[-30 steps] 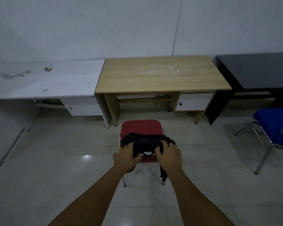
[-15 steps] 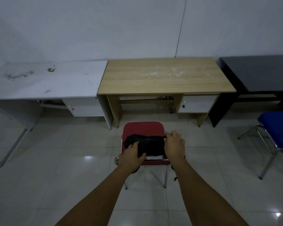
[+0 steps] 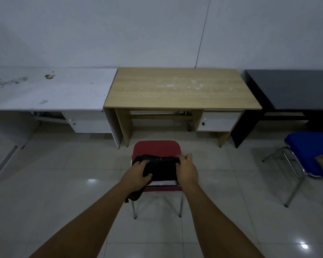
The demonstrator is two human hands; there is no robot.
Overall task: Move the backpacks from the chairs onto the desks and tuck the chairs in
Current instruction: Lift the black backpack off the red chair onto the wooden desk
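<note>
No legible text, label, brand, number or sign is showing anywhere in view. A small pale mark is showing on the top edge of the black fabric backpack (image 3: 160, 167) lying on the red padded chair (image 3: 157, 148), but it is too small and dim to read. The wood-grain tabletop (image 3: 181, 90) is bearing only pale scuffs, not writing.

Two bare forearms, no sleeves or jewellery visible, each ending in a bare hand.
</note>
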